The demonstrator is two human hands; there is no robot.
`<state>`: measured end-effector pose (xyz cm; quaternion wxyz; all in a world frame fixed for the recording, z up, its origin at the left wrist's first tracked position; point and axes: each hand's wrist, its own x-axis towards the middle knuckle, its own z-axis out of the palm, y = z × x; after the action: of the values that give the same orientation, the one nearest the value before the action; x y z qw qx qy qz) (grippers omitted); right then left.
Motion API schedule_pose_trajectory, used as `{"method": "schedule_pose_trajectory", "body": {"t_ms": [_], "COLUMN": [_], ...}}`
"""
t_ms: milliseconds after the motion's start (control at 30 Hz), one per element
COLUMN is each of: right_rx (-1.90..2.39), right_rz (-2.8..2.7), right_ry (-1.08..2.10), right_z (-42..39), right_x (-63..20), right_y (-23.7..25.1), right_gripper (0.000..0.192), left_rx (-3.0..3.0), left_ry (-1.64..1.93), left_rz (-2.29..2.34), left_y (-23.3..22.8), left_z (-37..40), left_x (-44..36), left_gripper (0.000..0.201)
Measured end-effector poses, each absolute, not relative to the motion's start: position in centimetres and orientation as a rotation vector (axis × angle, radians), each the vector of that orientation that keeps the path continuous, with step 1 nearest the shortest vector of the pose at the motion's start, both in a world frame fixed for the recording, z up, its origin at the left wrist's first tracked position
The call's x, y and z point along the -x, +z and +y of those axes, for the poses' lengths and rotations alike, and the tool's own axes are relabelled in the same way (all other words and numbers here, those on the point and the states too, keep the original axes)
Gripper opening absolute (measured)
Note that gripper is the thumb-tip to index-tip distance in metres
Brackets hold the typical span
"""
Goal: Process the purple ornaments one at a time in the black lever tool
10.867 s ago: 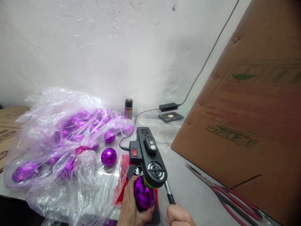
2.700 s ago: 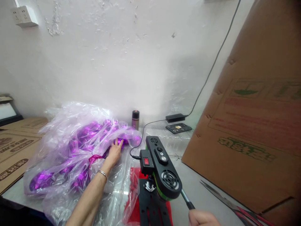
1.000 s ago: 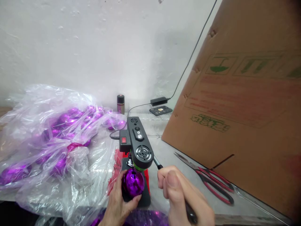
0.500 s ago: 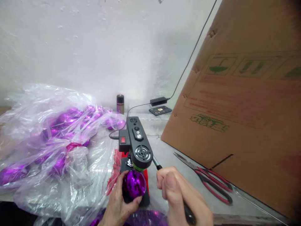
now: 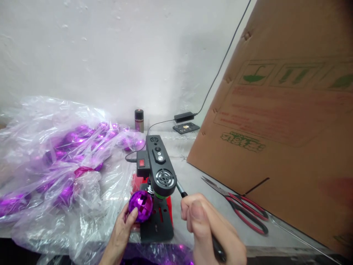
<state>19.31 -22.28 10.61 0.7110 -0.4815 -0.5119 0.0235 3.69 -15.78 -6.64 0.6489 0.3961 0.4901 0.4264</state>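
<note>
A shiny purple mirror-tiled ball (image 5: 141, 206) is gripped in my left hand (image 5: 121, 230), with the thumb on its near side. The ball is beside and partly over the black base plate (image 5: 157, 228) of a small press-like machine (image 5: 161, 162), left of its round head. My right hand (image 5: 212, 228) is closed around the black handle of a lever (image 5: 181, 189) that runs to the machine's right side. On the machine's left is a black box with a red switch (image 5: 141, 162). Something red (image 5: 170, 211) lies under the base.
Clear plastic bags (image 5: 91, 191) holding many purple balls (image 5: 79, 134) cover the left side. Red-handled pliers (image 5: 248, 209) lie at right, before a large cardboard box (image 5: 275, 121). Behind stand a small bottle (image 5: 139, 121), a power adapter (image 5: 184, 117) and a phone (image 5: 186, 127).
My left hand has drawn the ball leftward from beneath the machine's head, uncovering the base plate. My right hand keeps its hold on the lever, in nearly the same position.
</note>
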Motion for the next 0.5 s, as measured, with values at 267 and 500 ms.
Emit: {"method": "schedule_pose_trajectory", "body": {"t_ms": [267,500], "right_rx": [1.052,1.134], "right_rz": [-1.139,-1.128], "right_ry": [0.057,0.074], "right_z": [-22.2,-22.5], "right_x": [-19.4,-19.1], "right_y": [10.5,11.1], "right_gripper": [0.036,0.035], "left_rx": [-1.292,-1.707], "left_ry": [1.094,1.174], "left_rz": [1.275,1.376], "left_y": [-8.9,-9.6], "left_z": [-16.7,-16.4], "left_x": [-5.6,-7.2], "left_gripper": [0.085,0.07]}}
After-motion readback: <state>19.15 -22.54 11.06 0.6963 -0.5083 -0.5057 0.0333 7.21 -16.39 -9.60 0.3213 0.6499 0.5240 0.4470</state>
